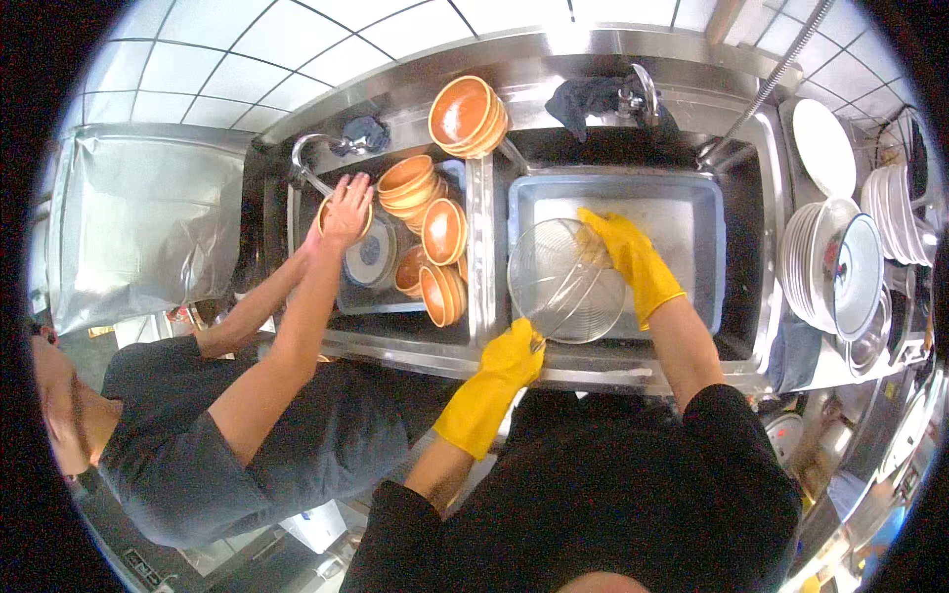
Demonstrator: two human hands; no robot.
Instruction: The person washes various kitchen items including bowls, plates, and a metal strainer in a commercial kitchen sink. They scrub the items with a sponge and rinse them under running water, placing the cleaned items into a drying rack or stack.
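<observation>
Both my hands wear yellow rubber gloves. My left hand (515,352) grips the handle of a round wire mesh strainer (549,304) at the sink's front edge. The strainer's bowl is tilted over a light blue plastic tub (686,296) in the right sink basin. At the strainer's far right rim is my right hand (619,241), with part of it behind the mesh, so I cannot tell whether it also holds something small. Water with a whitish look lies in the tub.
On my left, a co-worker's hands (348,211) handle an orange bowl under the left tap (311,148). Orange bowls (445,230) fill that basin's right side. Another bowl stack (463,118) stands on the sink divider. Stacked white plates (804,259) and a metal spray hose (778,81) are at right.
</observation>
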